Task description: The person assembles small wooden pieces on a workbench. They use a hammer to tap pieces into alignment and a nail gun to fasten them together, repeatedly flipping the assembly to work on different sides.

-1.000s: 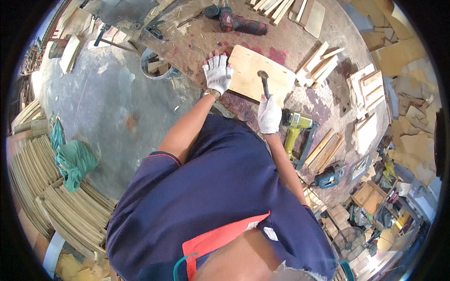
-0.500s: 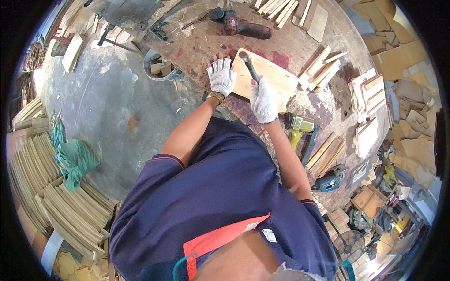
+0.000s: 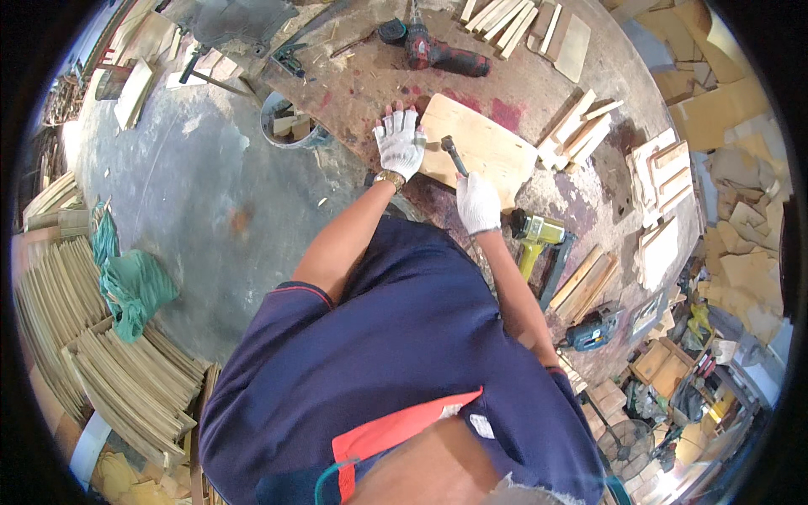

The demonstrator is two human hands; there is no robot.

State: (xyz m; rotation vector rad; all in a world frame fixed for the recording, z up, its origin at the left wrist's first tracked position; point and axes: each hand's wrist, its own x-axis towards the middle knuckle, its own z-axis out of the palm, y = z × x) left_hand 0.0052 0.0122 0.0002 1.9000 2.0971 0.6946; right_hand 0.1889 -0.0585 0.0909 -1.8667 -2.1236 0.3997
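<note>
A pale wooden board [image 3: 484, 135] lies on the worktable in front of me. My left hand [image 3: 401, 145], in a white glove with bare fingertips, rests at the board's left edge with fingers spread. My right hand [image 3: 478, 203], gloved too, is closed around the handle of a hammer [image 3: 454, 155]. The hammer's head is over the left part of the board; whether it touches the wood I cannot tell. Just right of my right wrist lies a yellow-green nail gun [image 3: 539, 232].
A red and black cordless drill [image 3: 446, 55] lies beyond the board. Wood strips [image 3: 579, 128] and white-topped pieces [image 3: 658, 250] lie to the right, near a blue power tool [image 3: 594, 327]. A bucket of offcuts [image 3: 282, 118] stands left of the table. Stacked slats [image 3: 126, 379] fill the lower left.
The hammer's head has come down and nearer to me, from the board's far left to its middle left. My right hand has shifted slightly nearer. My left hand stays at the board's edge.
</note>
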